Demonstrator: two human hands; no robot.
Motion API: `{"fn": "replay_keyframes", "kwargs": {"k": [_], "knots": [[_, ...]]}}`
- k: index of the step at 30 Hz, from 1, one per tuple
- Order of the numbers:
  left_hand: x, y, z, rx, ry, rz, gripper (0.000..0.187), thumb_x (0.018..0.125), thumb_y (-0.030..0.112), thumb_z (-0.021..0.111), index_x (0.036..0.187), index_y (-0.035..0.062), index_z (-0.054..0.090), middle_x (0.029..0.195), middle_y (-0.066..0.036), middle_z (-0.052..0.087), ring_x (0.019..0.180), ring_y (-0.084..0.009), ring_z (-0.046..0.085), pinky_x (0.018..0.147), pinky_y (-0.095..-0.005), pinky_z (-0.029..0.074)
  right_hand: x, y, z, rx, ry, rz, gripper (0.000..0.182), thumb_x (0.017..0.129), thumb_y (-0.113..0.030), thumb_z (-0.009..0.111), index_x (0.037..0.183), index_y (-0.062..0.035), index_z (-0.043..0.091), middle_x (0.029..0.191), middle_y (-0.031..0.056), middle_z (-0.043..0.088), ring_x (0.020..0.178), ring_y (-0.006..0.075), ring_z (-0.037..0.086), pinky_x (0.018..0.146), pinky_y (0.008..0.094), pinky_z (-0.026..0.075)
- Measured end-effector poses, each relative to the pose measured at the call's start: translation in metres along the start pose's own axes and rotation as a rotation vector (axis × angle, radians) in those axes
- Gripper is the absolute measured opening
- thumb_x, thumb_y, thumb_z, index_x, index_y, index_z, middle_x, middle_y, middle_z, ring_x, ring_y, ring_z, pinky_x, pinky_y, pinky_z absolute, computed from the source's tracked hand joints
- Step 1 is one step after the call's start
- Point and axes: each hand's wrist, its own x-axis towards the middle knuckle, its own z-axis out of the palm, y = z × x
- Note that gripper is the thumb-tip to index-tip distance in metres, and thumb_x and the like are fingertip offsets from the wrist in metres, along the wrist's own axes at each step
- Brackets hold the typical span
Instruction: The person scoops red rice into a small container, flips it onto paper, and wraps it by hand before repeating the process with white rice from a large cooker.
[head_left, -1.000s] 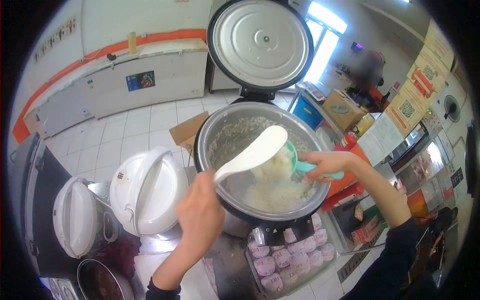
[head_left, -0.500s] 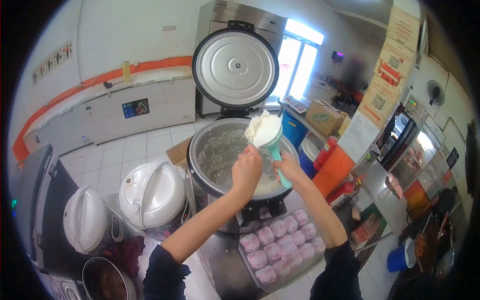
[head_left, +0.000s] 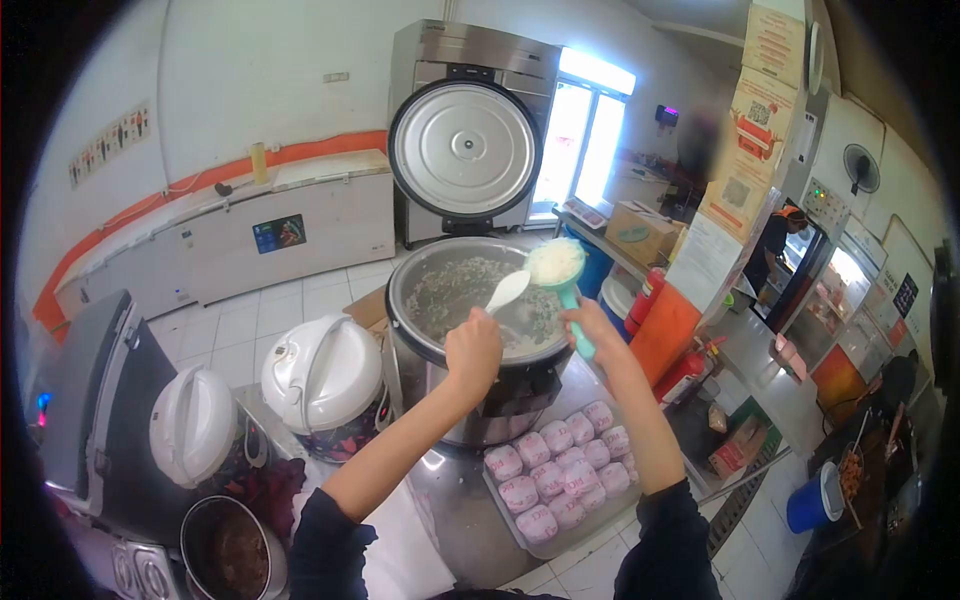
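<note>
My left hand (head_left: 473, 352) is closed around a white rice paddle (head_left: 508, 290), its blade angled up beside the scoop. In my right hand (head_left: 594, 327) is the teal handle of a rice scoop (head_left: 570, 298), heaped with white rice (head_left: 555, 261). Both tools are over the right part of a large open rice cooker (head_left: 400, 330). Grains of rice cling to the inner wall of its pot, and more rice lies at the bottom. Below my right forearm, a tray (head_left: 548, 548) holds several round wrapped portions (head_left: 570, 478) in pink-printed white paper.
The cooker's round lid (head_left: 465, 150) stands raised behind it. Two white-lidded containers (head_left: 322, 370) and a metal pot (head_left: 232, 550) stand at left. Fire extinguishers (head_left: 645, 300) and a papered pillar (head_left: 745, 150) are on the right. Another person (head_left: 775, 245) bends at the far right.
The paddle has come away from the scoop's rice and sits lower to its left. The heap on the scoop looks rounder. My view has shifted slightly, and another person now shows at right.
</note>
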Motion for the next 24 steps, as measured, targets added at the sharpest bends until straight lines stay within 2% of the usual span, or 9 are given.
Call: {"fn": "replay_keyframes", "kwargs": {"k": [4,6,9,11,15,17,21,23,24], "knots": [[-0.004,-0.024,-0.042,0.015,-0.245,-0.032,0.028,0.070,0.008,0.057,0.097,-0.0008,0.050,0.077,-0.017,0.061,0.074,-0.0293,0.064,0.063,-0.0397,0.051,-0.024,-0.015,0.005,0.099,-0.091,-0.049,0.016,0.081,-0.009,0.052,0.092,-0.0060,0.041,0.060,0.0016,0.044,0.040,0.0112,0.044,0.033,0.0233,0.035],[-0.020,-0.043,-0.057,0.082,0.077,0.207,0.044,0.069,0.008,0.058,0.112,0.0048,0.047,0.100,-0.019,0.055,0.097,-0.0297,0.053,0.084,-0.0428,0.041,-0.043,-0.015,0.012,0.097,-0.149,-0.039,0.015,0.083,-0.011,0.051,0.093,-0.0062,0.041,0.060,0.0018,0.044,0.039,0.0113,0.043,0.033,0.0230,0.034],[-0.068,-0.073,-0.099,-0.182,0.112,0.162,0.049,0.071,0.009,0.058,0.118,0.0080,0.046,0.111,-0.015,0.048,0.107,-0.0294,0.044,0.093,-0.0416,0.031,-0.095,-0.010,0.040,0.234,-0.301,0.037,0.016,0.088,-0.020,0.045,0.095,-0.0057,0.041,0.059,0.0032,0.044,0.037,0.0118,0.043,0.032,0.0227,0.033],[-0.128,-0.100,-0.115,-0.189,0.096,0.052,0.045,0.073,0.010,0.058,0.117,0.0073,0.046,0.108,-0.013,0.050,0.104,-0.0306,0.046,0.091,-0.0411,0.033,-0.132,0.017,0.061,0.283,-0.352,0.090,0.021,0.090,-0.023,0.041,0.100,-0.0043,0.042,0.059,0.0043,0.045,0.036,0.0121,0.043,0.032,0.0227,0.035],[-0.290,-0.171,-0.100,-0.280,-0.227,-0.325,0.046,0.074,0.012,0.061,0.117,0.0074,0.046,0.111,-0.015,0.049,0.105,-0.0328,0.046,0.090,-0.0428,0.034,-0.214,0.086,0.116,0.499,-0.420,0.363,0.031,0.091,-0.027,0.043,0.115,-0.0079,0.041,0.064,0.0064,0.047,0.036,0.0143,0.043,0.030,0.0250,0.035],[-0.378,-0.196,-0.085,-0.118,-0.359,-0.504,0.051,0.072,0.015,0.064,0.118,0.0068,0.044,0.117,-0.018,0.045,0.109,-0.0355,0.043,0.092,-0.0441,0.034,-0.244,0.128,0.134,0.751,-0.549,0.492,0.024,0.089,-0.025,0.049,0.106,-0.0093,0.043,0.069,0.0079,0.051,0.036,0.0171,0.046,0.030,0.0271,0.039],[-0.480,-0.213,-0.082,-0.089,-0.539,-0.565,0.058,0.068,0.017,0.068,0.119,0.0053,0.043,0.128,-0.022,0.036,0.116,-0.0389,0.036,0.095,-0.0464,0.032,-0.285,0.192,0.188,0.765,-0.548,0.539,0.032,0.090,-0.026,0.048,0.118,-0.0115,0.043,0.071,0.0072,0.051,0.040,0.0174,0.049,0.031,0.0256,0.038],[-0.497,-0.216,-0.087,-0.051,-0.565,-0.509,0.060,0.067,0.017,0.069,0.119,0.0048,0.043,0.130,-0.022,0.034,0.118,-0.0397,0.034,0.096,-0.0471,0.031,-0.299,0.215,0.217,0.108,-0.373,0.250,0.043,0.089,-0.023,0.048,0.131,-0.0178,0.038,0.075,0.0087,0.053,0.047,0.0210,0.053,0.036,0.0298,0.042],[-0.493,-0.212,-0.091,-0.084,-0.562,-0.507,0.062,0.066,0.017,0.070,0.120,0.0046,0.042,0.131,-0.023,0.033,0.118,-0.0400,0.034,0.096,-0.0473,0.031,-0.303,0.223,0.232,0.109,-0.377,0.257,0.043,0.089,-0.023,0.048,0.131,-0.0178,0.038,0.075,0.0087,0.053,0.047,0.0210,0.053,0.036,0.0298,0.042]]}}
